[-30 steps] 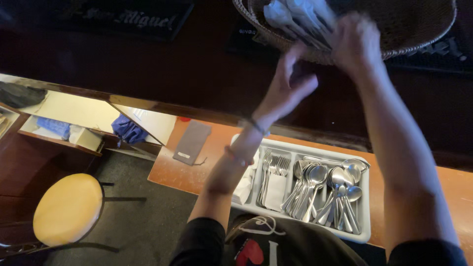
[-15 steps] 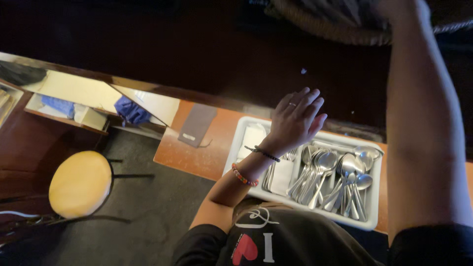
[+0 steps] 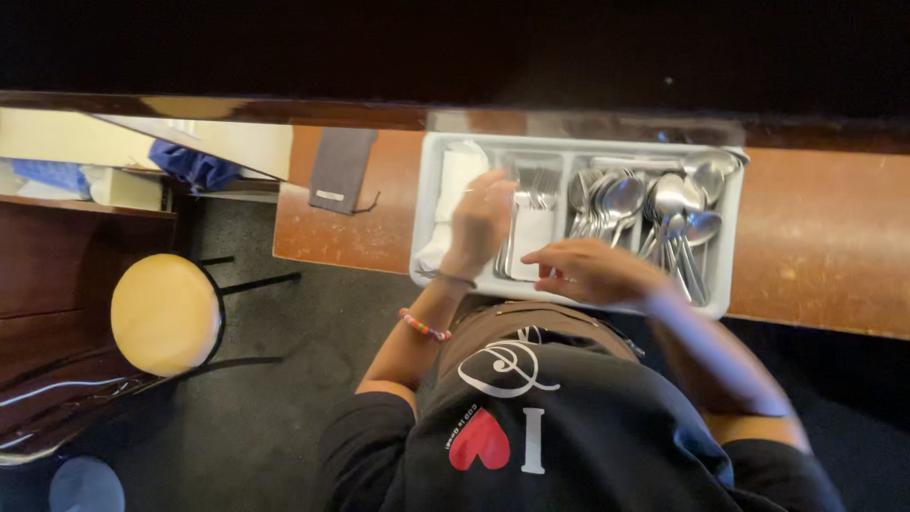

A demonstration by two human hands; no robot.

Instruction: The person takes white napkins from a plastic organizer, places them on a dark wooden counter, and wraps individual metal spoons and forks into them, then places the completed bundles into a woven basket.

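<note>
A white cutlery tray (image 3: 720,275) sits on a wooden counter, with folded white napkins (image 3: 455,175) at its left, forks (image 3: 540,190) in the middle and a heap of spoons (image 3: 654,209) at its right. My left hand (image 3: 479,223), with bracelets on the wrist, hovers blurred over the napkin and fork compartments, its fingers curled. I cannot tell whether it holds anything. Over the tray's near edge my right hand (image 3: 592,270) lies low, fingers stretched left toward the fork handles, with nothing seen in it.
The wooden counter (image 3: 825,237) runs to the right, and a grey pouch (image 3: 339,171) lies on it left of the tray. A round yellow stool (image 3: 166,313) stands on the dark floor at the left. Blue cloth (image 3: 194,163) and boxes fill a shelf at the far left.
My right hand has come down from the wicker basket above to the tray's near edge. My left hand has dropped lower into the tray. The view has tilted down.
</note>
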